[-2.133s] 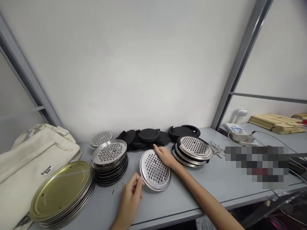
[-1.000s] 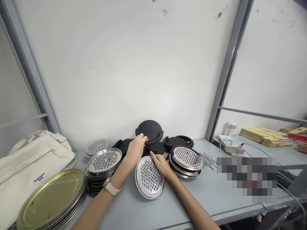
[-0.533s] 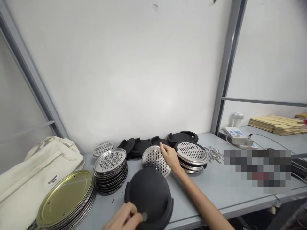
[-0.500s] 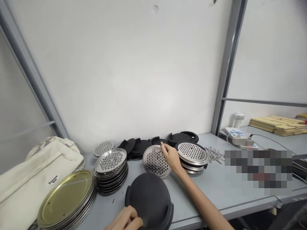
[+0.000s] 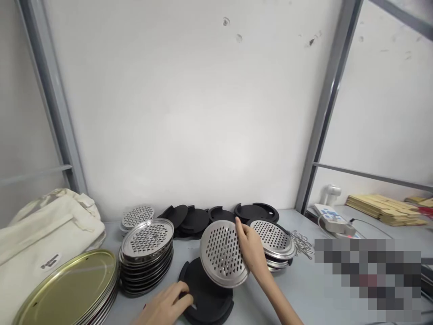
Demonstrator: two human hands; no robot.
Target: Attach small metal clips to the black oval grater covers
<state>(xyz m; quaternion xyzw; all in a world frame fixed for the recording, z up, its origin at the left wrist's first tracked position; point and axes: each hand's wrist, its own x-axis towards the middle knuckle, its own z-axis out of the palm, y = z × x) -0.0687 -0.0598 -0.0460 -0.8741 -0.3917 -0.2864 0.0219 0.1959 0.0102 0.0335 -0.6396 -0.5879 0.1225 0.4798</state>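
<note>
My right hand (image 5: 251, 249) grips a round metal grater plate (image 5: 223, 253) by its right edge, thumb on its face. The plate is tilted, full of slots, and overlaps a black round holder (image 5: 206, 293) with a raised rim. Closed at the holder's left edge, my left hand (image 5: 167, 303) has its fingertips over the rim; a small pale spot shows at them, too small to name. Left of the hands stands a stack of grater plates (image 5: 147, 239). Behind my right hand, more perforated plates (image 5: 273, 237) are piled with black holders.
More black holders (image 5: 194, 221) lie along the wall. At the left are gold round lids (image 5: 67, 289) and a cream cloth bag (image 5: 40, 230). Small metal hooks (image 5: 301, 244), a white device (image 5: 333, 219) with a cable and wooden boards (image 5: 382, 208) are at the right.
My right hand has brought the grater plate nearer, over the holder's upper right. The holder lies lower and flatter, with my left hand still at its left edge. The view has shifted.
</note>
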